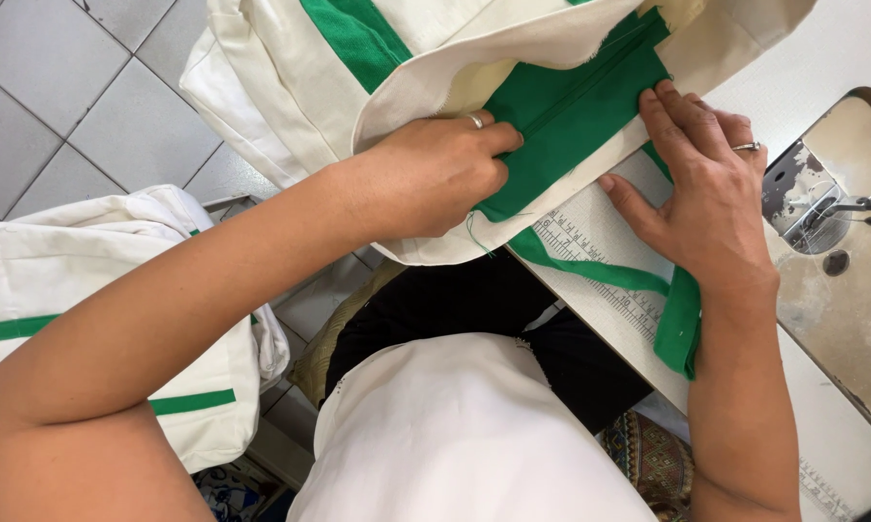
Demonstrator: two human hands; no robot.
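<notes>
Green fabric panel (576, 111) with zipper lies on white worktop (841, 58) edge, stitched into cream bag (290, 68). Left hand (435, 174), ring on finger, grip closed, pinching panel's left end. Right hand (701, 198), also ringed, fingers spread flat, pressing panel's right side down. Green strap (682, 329) hangs off worktop by printed ruler (600, 251). Sewing machine plate (817, 208) just right of right hand. Stack of cream bags (116, 319) sits left, above tiled floor (58, 87).
</notes>
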